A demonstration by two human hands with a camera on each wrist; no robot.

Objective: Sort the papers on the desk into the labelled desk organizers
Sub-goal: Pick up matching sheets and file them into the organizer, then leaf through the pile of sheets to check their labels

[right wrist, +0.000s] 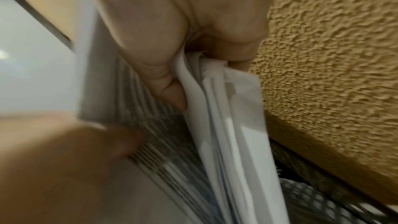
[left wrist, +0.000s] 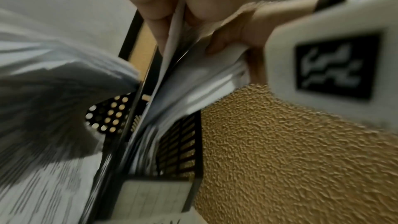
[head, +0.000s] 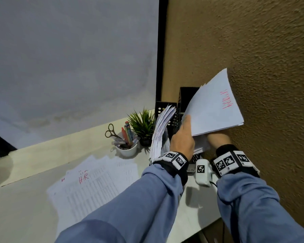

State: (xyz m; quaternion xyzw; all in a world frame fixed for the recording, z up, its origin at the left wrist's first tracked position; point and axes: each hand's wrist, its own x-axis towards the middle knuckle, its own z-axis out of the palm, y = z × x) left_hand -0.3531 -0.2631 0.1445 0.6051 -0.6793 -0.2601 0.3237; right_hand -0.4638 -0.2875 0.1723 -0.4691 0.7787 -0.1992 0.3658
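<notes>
Both forearms, in blue-grey sleeves with black wrist bands carrying square black-and-white markers, reach forward and up toward the right end of the pale desk, beside a rough, pebbly tan wall. The left hand is raised with its back toward the head camera, thumb lying up along the near face of a thin sheaf of white papers; in the left wrist view its thumb and fingers pinch the sheets between them. The sheaf fans up and to the right, tilted over the tall black perforated metal organizer against the wall, with red handwriting on its top sheet, too smeared to read. The right hand sits lower, mostly hidden beneath the sheaf; the right wrist view shows its thumb and fingers clamped on a bundle of soft, curling white sheets standing in the mesh holder. A second black organizer to the left holds a thick bowed stack of printed pages. More printed sheets, one marked "HR" in red, lie flat on the desk. Near them are a white cup of pens and scissors and a small spiky green plant.
</notes>
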